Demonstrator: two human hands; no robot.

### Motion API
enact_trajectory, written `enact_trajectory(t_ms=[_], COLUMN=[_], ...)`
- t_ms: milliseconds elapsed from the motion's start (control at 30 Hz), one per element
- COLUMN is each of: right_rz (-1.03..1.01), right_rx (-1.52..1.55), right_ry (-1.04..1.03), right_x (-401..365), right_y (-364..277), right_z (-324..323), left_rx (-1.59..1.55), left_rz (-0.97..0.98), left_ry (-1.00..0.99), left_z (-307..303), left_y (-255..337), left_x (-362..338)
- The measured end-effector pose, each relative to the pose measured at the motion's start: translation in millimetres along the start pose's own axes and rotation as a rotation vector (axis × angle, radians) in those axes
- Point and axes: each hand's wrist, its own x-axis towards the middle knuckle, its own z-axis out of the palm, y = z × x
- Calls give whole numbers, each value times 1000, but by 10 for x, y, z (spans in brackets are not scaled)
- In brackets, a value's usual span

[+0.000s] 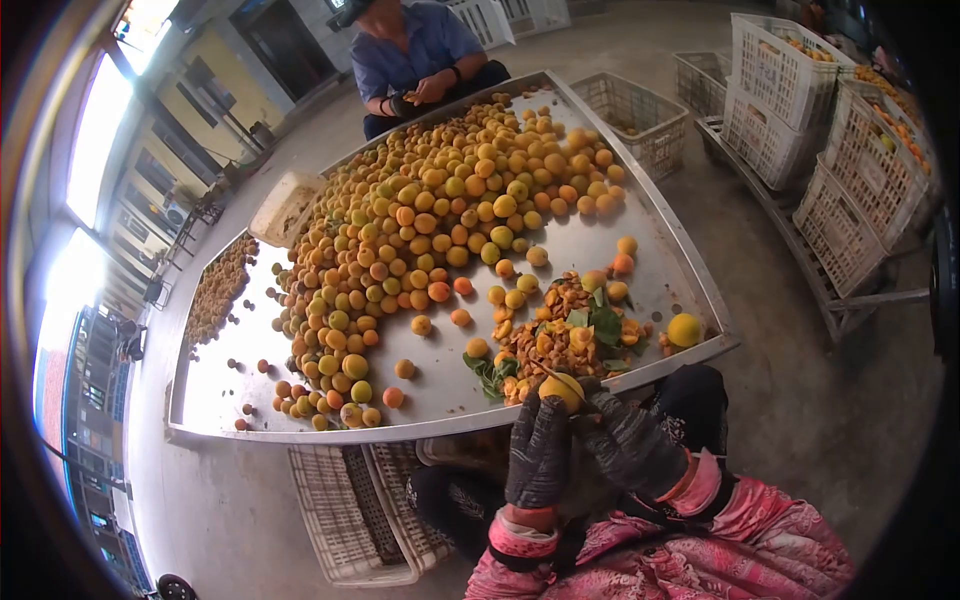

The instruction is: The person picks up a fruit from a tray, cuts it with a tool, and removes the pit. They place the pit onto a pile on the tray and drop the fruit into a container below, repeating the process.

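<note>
Your dark-gloved left hand [540,452] and right hand [632,447] are both curled tight around 1 round yellow-orange apricot [562,389] — just at the near edge of the shiny steel table [400,428]. Likely the splitting step; next needs a firm, even twist.

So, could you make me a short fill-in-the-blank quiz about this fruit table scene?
1. The left hand and right hand both wear dark ____.
2. Together they hold one yellow fruit at the near edge of a table made of ____.
3. The person on the far side of the table wears a ____ shirt.
4. The stacked crates on the right are ____ in colour.

Missing words: gloves; metal; blue; white.
</note>
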Motion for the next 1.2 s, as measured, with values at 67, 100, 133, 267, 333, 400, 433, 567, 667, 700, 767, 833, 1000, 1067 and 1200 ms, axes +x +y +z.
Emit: enact_trajectory(t_ms=[67,100,133,267,333,400,433,567,667,700,767,833,1000,1067,1200], right_rz=[-30,-28,-167,291,113,-60,91,391,156,156,215,273,490,522,429], right_rx=[139,138,39,462,213,-32,198,595,365,366,313,565,1012,1076,899], right_ry=[-99,-97,-88,-248,-44,158,113,-116,-163,-163,-258,-258,-481,-432,-477], right_x=[93,105,112,93,38,55,95,67,38,45,72,90,208,295,231], right_y=[51,96,141,21,-65,-126,-159,23,144,128,98,100,172,150,180], right_z=[-179,-202,-221,-51,83,100,49,-29,-94,-105,-141,-126,-311,-376,-262], left_rx=[-68,-135,-135,-159,-202,-151,-149,-92,-72,4,-59,-123,18,52,-80], left_rz=[5,9,9,61,123,132,129,27,-30,-16,10,34,76,79,49], left_ry=[-44,-93,-94,-22,25,89,89,-90,-135,-109,-93,-70,-251,-237,-38], left_z=[0,8,10,61,150,218,199,64,-33,-59,-34,-37,-79,-32,76], left_y=[127,177,199,104,20,11,24,204,198,177,163,180,354,413,293], left_x=[-1,-3,-14,-36,-31,-52,-42,27,51,50,7,-15,-11,1,-54])
